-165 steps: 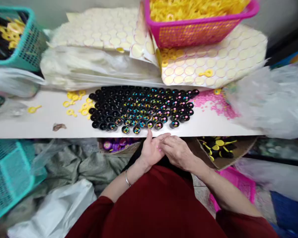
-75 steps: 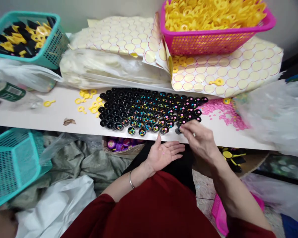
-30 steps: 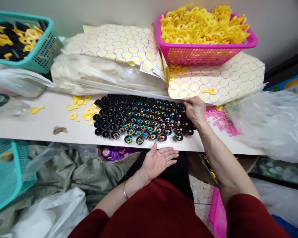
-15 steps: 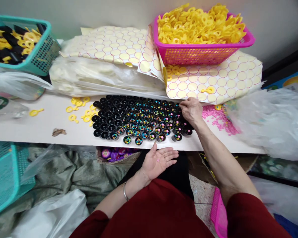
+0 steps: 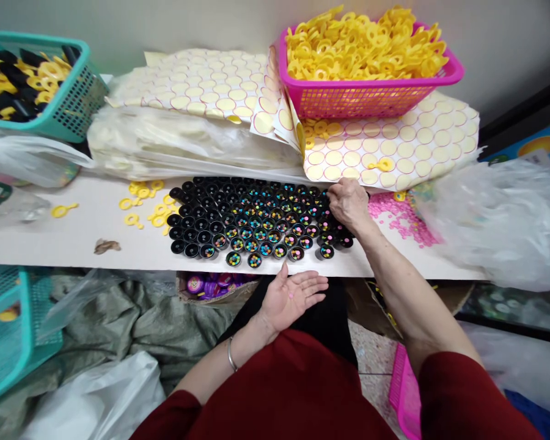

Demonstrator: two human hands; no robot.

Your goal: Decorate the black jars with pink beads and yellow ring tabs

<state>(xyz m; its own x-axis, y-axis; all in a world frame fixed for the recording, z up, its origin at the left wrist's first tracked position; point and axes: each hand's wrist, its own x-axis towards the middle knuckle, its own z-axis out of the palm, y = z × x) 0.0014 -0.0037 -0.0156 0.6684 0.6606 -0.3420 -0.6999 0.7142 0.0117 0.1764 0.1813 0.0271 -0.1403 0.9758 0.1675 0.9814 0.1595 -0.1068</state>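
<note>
Palm up, my left hand (image 5: 288, 299) is in front of the table edge with its fingers stretched out and a small pink pellet (image 5: 291, 295) lying on the palm. My right hand (image 5: 349, 205) bends over the back right of a packed group of small black cups (image 5: 205, 237). Its fingers are drawn together and point down; whatever is between the fingertips is hidden. Many cups hold coloured pellets (image 5: 266, 249), and several on the right have a pink one on top. Cups on the left look bare inside. Loose pink pellets (image 5: 401, 218) lie spread right of my right hand.
Yellow ring-ended pieces (image 5: 160, 215) lie left of the cups. Behind are sticker sheets (image 5: 197, 79), a pink basket (image 5: 371, 101) of yellow pieces and a teal basket (image 5: 76, 110). A plastic bag (image 5: 499, 226) bounds the right; a box (image 5: 220, 296) of purple items sits below the table.
The view has shifted slightly. My right hand stays at the back right cups with only a small movement, and my left hand keeps its open pose with the pink pellet.
</note>
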